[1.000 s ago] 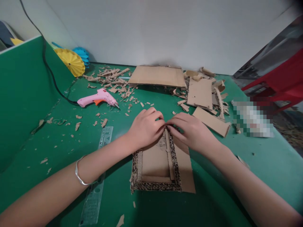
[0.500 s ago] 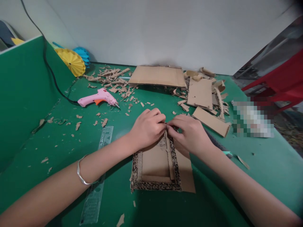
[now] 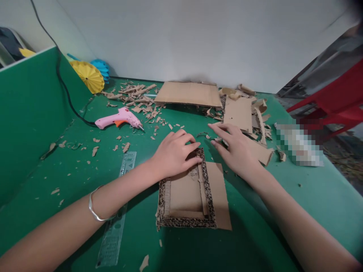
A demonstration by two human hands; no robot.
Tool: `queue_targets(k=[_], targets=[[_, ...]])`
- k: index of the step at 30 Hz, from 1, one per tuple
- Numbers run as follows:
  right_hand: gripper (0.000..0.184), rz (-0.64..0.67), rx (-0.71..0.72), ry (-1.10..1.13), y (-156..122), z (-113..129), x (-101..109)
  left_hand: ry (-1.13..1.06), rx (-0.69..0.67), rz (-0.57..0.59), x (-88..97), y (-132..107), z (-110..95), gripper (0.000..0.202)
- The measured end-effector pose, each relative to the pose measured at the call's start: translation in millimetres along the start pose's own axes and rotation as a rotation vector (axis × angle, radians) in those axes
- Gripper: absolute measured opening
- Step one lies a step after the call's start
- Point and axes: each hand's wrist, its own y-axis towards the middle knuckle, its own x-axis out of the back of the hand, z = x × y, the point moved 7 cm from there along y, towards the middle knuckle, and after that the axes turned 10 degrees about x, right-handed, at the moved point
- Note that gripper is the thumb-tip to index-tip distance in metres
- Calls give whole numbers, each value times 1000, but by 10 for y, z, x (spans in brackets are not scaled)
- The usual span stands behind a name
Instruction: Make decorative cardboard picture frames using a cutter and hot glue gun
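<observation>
A shallow cardboard box (image 3: 185, 194) with corrugated edges lies on a flat cardboard sheet (image 3: 222, 196). My left hand (image 3: 178, 153) is over its far end. The thumb reaches inside the far wall and the other fingers lie across and beyond it. My right hand (image 3: 234, 149) is apart from the box, to its upper right, fingers spread just above the table. A small pale scrap shows beside its thumb; nothing is visibly held. Part of a cardboard strip (image 3: 262, 154) lies behind that hand.
A pink glue gun (image 3: 119, 119) with a black cord lies at left. A clear ruler (image 3: 113, 234) runs under my left forearm. Cardboard scraps (image 3: 136, 94), a large cardboard piece (image 3: 188, 94) and a smaller panel (image 3: 238, 113) lie at the back. A red chair (image 3: 337, 98) stands right.
My right hand has left the box's far corner, moving right and away, and its fingers have opened. My left hand's pinch has loosened, its fingers spreading over the far wall. The box stays put.
</observation>
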Motion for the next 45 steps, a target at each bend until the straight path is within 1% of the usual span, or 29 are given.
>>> queue_targets(k=[2,4,6,8,11,13,16,18,20,22,24,25,26,27,28,29,30,31,32,33,35,36,37,39,41,43,45], targets=[[27,23,76,41,6,120,0,4,9,51,91,-11,48,40],[19,76,151,92,11,243,-22,-4,39,80,205,-56,136,32],[16,127,197,115,13,333,-62,-1,93,79,308,-138,252,23],[16,142,213,96,17,386,-106,5,137,96,343,-244,353,22],[17,117,217,57,31,439,-172,-3,217,118,300,-386,462,23],[17,74,186,69,42,443,-187,-3,261,133,239,-444,488,25],[11,-29,50,165,39,344,-121,5,292,155,178,-477,472,30],[8,-91,-58,240,11,226,-40,-16,298,157,211,-476,471,32],[7,-108,-124,276,-26,112,39,-39,315,112,345,-466,535,31],[8,-65,-160,256,-65,8,94,-11,377,12,565,-466,719,30],[9,-2,-212,168,-112,-108,141,98,495,-59,774,-495,1023,32],[10,28,-256,90,-140,-172,166,170,565,-58,844,-518,1202,35],[12,56,-299,-8,-166,-227,197,239,628,-31,883,-543,1385,42],[15,78,-326,-123,-185,-260,234,296,678,5,901,-566,1557,49],[20,93,-332,-243,-193,-262,273,339,706,76,877,-584,1711,52],[25,94,-322,-347,-191,-235,311,362,704,161,825,-595,1834,50],[28,86,-310,-414,-185,-187,342,361,695,188,795,-596,1926,46],[28,88,-309,-427,-181,-132,351,360,691,202,769,-596,2000,43],[26,117,-328,-385,-183,-81,326,355,684,201,747,-591,2052,39],[27,186,-367,-287,-197,-37,258,343,675,189,731,-583,2084,36],[37,430,-417,-21,-258,94,9,315,646,155,710,-565,2105,33],[39,499,-414,63,-278,173,-79,300,629,131,712,-555,2102,32],[39,530,-407,116,-288,235,-140,289,614,100,725,-545,2094,32],[34,517,-399,179,-289,300,-205,283,598,24,788,-526,2067,30],[27,500,-428,267,-305,305,-253,290,596,-48,880,-499,2009,29],[22,491,-478,387,-328,289,-285,293,590,-93,976,-454,1895,30],[19,462,-532,524,-340,270,-295,288,566,-130,1069,-385,1716,35]])
